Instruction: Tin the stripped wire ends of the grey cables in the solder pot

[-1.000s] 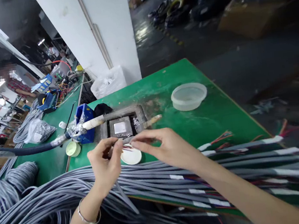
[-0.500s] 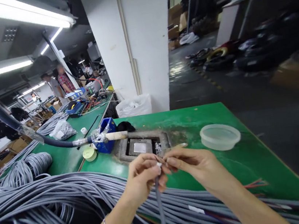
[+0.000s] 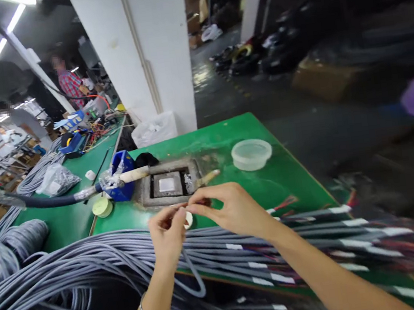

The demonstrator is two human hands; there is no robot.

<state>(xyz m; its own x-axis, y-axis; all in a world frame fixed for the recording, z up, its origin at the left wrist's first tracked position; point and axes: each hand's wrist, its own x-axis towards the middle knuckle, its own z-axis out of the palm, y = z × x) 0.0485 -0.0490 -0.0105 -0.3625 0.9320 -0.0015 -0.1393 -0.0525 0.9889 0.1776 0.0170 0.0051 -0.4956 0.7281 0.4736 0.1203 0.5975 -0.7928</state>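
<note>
My left hand point(image 3: 168, 233) is closed around the end of a grey cable point(image 3: 196, 278), whose loop hangs below the fingers. The thumb and fingertips of my right hand point(image 3: 233, 208) pinch at the same cable end, almost touching the left fingertips. Thin wires there are mostly hidden by the fingers. A small white round thing point(image 3: 188, 220) shows just behind the hands. Beyond them, a square metal-filled pot point(image 3: 168, 184) is set in a grey frame point(image 3: 146, 191), with a brush-like stick point(image 3: 208, 177) at its right edge.
Long bundles of grey cable point(image 3: 100, 245) cross the near table edge, their stripped ends fanning right. A hose nozzle point(image 3: 135, 174) rests on a blue box point(image 3: 124, 188). A clear plastic dish point(image 3: 252, 161) sits at the right of the green table point(image 3: 219, 135). Two people stand far left.
The view has swung right, so the table and pot sit further left. Both hands stay together at the cable end; more wire ends and a purple shape now show on the right.
</note>
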